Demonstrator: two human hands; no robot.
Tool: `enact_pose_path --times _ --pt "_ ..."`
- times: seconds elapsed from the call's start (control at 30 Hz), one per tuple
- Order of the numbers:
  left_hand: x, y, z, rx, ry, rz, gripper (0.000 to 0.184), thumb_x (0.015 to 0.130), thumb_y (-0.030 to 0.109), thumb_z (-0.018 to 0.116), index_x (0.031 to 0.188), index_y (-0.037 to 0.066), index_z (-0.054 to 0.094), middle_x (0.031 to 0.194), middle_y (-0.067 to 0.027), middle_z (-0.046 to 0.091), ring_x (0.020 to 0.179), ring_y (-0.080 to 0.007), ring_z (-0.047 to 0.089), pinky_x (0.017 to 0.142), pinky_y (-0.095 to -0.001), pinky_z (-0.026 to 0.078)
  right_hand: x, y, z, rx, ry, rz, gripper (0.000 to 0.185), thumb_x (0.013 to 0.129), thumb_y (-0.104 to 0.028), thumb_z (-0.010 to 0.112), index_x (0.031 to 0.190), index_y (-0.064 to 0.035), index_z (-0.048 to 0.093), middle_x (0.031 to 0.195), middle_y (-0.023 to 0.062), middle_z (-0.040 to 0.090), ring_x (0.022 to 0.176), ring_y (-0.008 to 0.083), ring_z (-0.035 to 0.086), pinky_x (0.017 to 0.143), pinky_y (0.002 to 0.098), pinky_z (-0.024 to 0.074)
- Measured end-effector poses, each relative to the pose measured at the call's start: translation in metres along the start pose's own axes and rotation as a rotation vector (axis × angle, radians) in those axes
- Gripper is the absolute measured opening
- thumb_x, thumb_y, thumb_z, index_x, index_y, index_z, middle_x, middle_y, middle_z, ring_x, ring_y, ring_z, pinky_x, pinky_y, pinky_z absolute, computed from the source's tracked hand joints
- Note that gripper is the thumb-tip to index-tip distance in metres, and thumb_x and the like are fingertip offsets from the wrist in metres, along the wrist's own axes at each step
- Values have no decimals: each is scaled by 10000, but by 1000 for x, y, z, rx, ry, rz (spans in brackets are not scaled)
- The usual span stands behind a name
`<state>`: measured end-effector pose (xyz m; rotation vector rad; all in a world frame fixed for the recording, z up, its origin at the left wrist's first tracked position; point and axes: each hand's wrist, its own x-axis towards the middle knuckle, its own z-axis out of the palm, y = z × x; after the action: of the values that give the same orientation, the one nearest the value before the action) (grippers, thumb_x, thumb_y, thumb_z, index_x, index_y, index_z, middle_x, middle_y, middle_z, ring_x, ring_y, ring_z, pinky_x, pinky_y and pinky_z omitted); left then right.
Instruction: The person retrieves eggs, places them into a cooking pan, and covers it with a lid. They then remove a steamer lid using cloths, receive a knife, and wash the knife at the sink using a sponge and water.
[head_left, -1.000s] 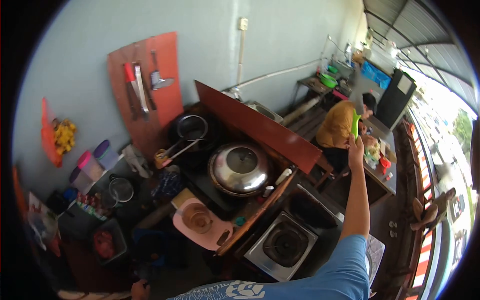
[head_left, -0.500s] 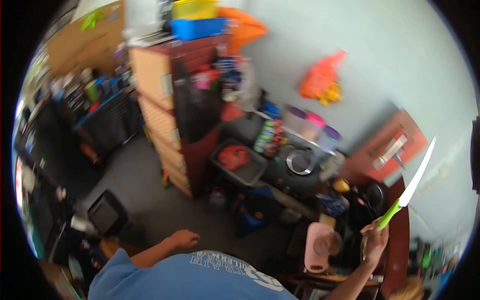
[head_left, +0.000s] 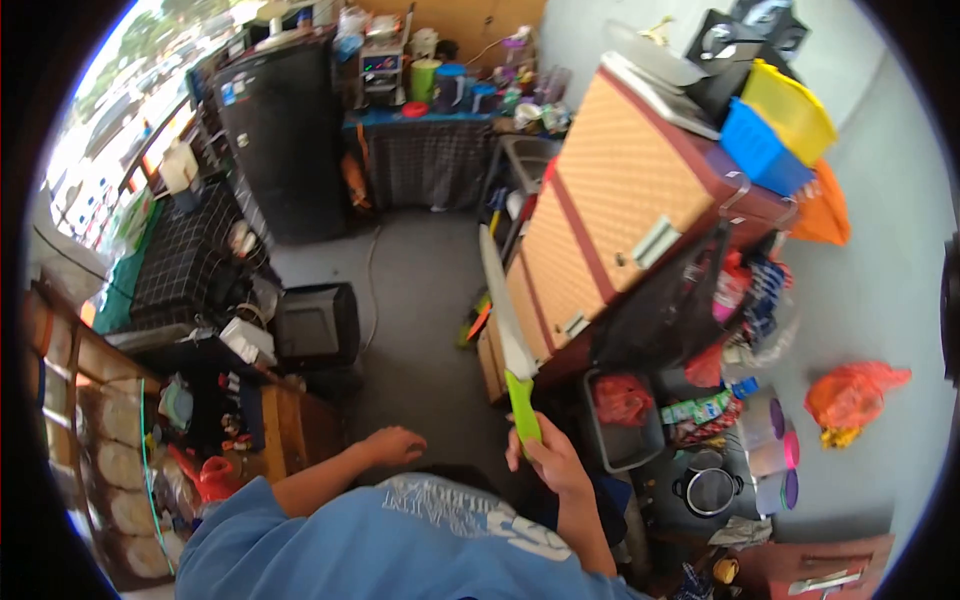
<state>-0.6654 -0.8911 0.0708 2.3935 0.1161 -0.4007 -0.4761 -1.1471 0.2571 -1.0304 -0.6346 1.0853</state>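
Note:
A kitchen knife with a bright green handle (head_left: pixel 521 405) and a long pale blade is in my right hand (head_left: pixel 552 458). My fingers wrap round the handle's lower end, and the blade points up and away from me, in front of the wooden cabinet (head_left: pixel 632 200). Nothing is in my left hand (head_left: pixel 394 446), which hangs over the floor beside my body with its fingers loosely apart.
A black fridge (head_left: pixel 280 140) stands at the back left beside a cloth-covered table (head_left: pixel 420 165). On the right are a grey basin (head_left: pixel 632 452) with a red bag and a pot (head_left: pixel 711 491). A black bin (head_left: pixel 316 325) stands on the grey floor (head_left: pixel 415 300).
My view has swung left, bringing the fridge and doorway side into sight. The knife, held in my right hand, has come from the far right to the middle, before the cabinet.

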Motion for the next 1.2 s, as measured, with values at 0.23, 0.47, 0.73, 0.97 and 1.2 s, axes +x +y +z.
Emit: enact_pose_path --times 0.23,0.47,0.73,0.97,1.2 --pt "13 -52 -28 -233 266 -229 303 886 282 642 1129 110 704 1085 -130 715 995 -354 671 899 -443 534 182 8 -23 -64 -219 240 274 1010 -143 534 1245 -13 480 989 49 593 827 145 606 786 295 480" --pt "71 -151 -99 -516 439 -463 299 864 222 696 1118 65 715 1009 -155 733 950 -271 713 851 -370 553 400 21 -42 152 -276 224 200 972 -46 578 1153 -72 497 990 42 575 883 174 622 796 322 494" --pt "222 -282 -323 -263 314 -286 319 852 262 671 1102 67 714 955 -179 723 888 -312 712 833 -399 554 656 -26 -98 360 133 64 173 966 -55 607 1076 -108 484 965 47 586 895 211 651 811 351 556" --pt "421 -347 -515 -386 401 -242 347 870 270 684 1135 47 697 994 -142 739 918 -256 719 825 -360 554 845 -121 -251 321 483 -299 153 921 0 637 980 -93 531 938 51 586 864 202 650 798 372 573" --pt "599 -396 -565 -583 233 -325 364 866 304 721 1137 61 706 1015 -113 743 933 -220 709 841 -333 542 957 -176 -420 328 625 -460 212 868 75 641 966 -97 567 981 68 630 920 236 649 875 421 540"
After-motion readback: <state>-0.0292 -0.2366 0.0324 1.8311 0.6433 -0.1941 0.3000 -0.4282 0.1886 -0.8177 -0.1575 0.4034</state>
